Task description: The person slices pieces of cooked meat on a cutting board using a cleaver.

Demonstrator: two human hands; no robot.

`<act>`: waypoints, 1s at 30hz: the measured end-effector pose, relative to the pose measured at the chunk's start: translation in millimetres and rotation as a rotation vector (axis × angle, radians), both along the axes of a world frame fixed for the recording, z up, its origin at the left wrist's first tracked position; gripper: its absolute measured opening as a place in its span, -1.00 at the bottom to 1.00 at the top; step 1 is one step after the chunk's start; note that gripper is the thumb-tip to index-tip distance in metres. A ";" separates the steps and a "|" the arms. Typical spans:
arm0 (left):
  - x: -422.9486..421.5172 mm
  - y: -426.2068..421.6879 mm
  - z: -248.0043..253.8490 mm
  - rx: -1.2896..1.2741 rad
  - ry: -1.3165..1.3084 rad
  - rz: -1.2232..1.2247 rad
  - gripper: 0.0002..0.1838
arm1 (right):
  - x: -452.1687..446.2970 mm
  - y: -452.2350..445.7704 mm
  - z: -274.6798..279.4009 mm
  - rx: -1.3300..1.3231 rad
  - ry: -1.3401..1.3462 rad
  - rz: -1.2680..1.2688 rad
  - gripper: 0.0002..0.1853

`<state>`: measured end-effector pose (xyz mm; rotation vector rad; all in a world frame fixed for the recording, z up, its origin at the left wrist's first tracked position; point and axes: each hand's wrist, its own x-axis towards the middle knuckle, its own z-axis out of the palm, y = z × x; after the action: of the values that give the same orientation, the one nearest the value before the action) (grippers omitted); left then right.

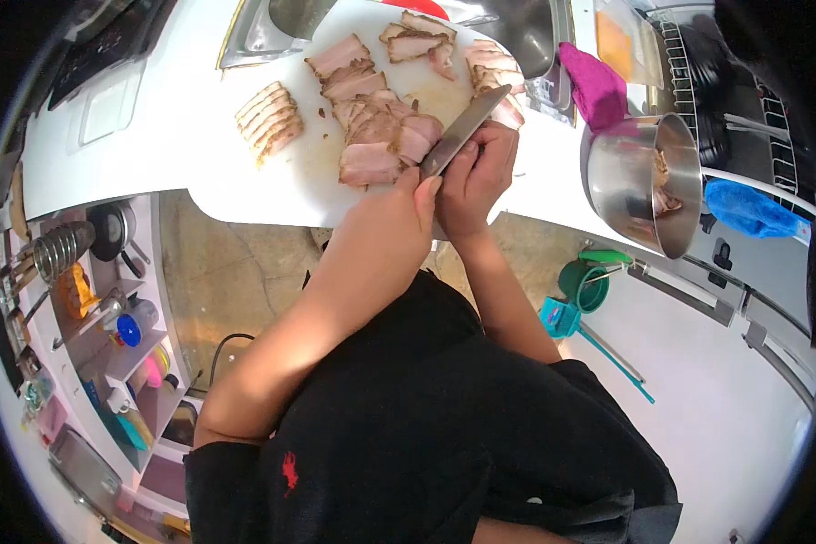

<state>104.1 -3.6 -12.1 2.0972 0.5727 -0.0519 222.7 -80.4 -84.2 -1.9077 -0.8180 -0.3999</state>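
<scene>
A black shirt is nearest, with a small red emblem on the chest, shaped something like a rider on a horse. The left hand is closed tight around the handle end of a knife, covering the handle, its thumb lying by the heel of the blade. The right hand is just beyond the blade on the right, fingers curled and up against it; whether they pinch the steel or only rest there I cannot tell. The blade slants up and to the right, over the right part of a white board; any maker's mark on it is too small to read.

Just left of the knife, in the middle of the board, a long pile of sliced meat runs away from the hands. A neat row of slices sits apart at the left, and another row lies at the right, partly behind the blade tip. On the counter to the right stands a steel pot with brown pieces inside. Beyond it is a purple cloth. A few loose slices lie toward the far edge of the board, near the steel sink
</scene>
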 end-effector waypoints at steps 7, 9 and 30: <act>-52.5 -9.7 7.5 -0.057 0.059 0.102 -0.60 | 1.6 0.8 1.9 0.014 -0.040 0.009 -0.95; -59.2 -8.7 8.0 -0.055 0.065 0.111 -0.60 | 0.8 0.9 4.1 0.005 -0.041 0.008 -0.96; -20.4 -2.1 1.5 0.031 -0.022 0.047 -0.61 | -0.8 -2.8 3.7 0.061 -0.009 0.024 -0.98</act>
<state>83.6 -5.7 -10.7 2.1110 0.6133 0.0074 221.9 -83.2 -80.5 -1.8389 -0.8252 -0.4146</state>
